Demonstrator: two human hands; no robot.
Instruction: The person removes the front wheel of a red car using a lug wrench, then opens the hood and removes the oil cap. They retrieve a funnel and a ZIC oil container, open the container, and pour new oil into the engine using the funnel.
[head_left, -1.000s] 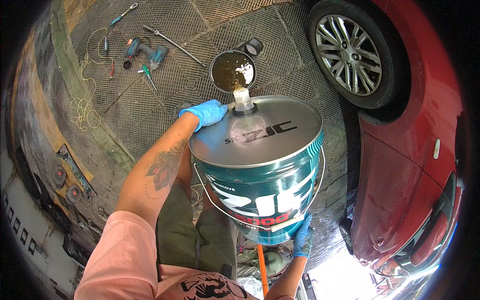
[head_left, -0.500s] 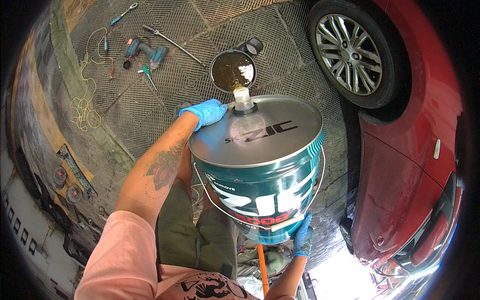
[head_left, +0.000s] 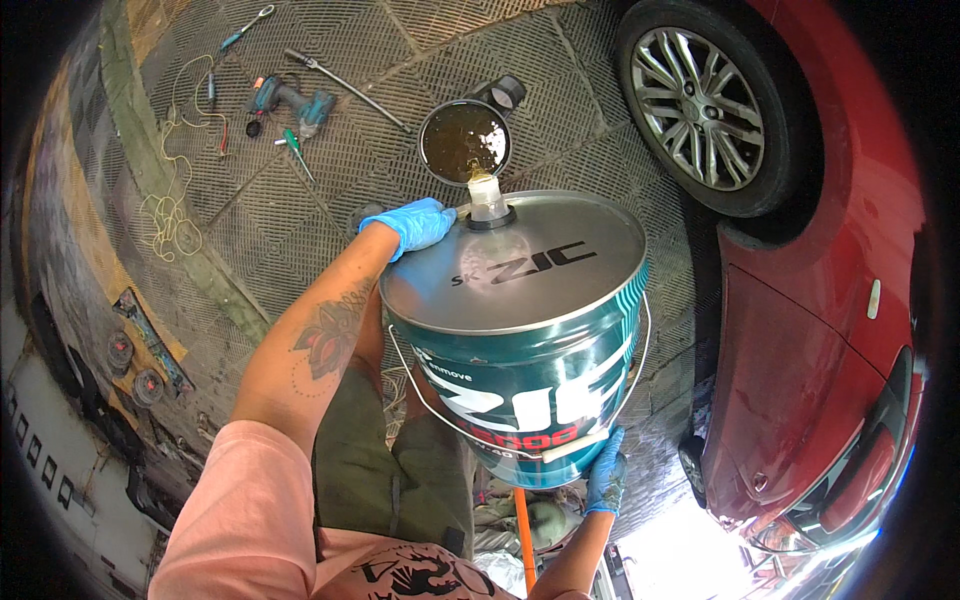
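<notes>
A large teal oil pail with a grey metal lid is tipped away from me. My left hand, in a blue glove, grips the lid's far-left rim beside the translucent spout. Low at the pail's right side, my gloved right hand holds its base; some of those fingers are hidden behind it. Amber oil runs from the spout into a round, dark open container on the floor, which holds brownish oil. The pail's wire handle with its white grip hangs down its near side.
A red car stands close on the right, its wheel beside the container. On the tiled grating floor at the far left lie a cordless power tool, a long metal bar, a green screwdriver and a yellow cord.
The bright reflection on the oil in the container has changed shape. The pail has shifted very slightly to the right, with both hands keeping their holds.
</notes>
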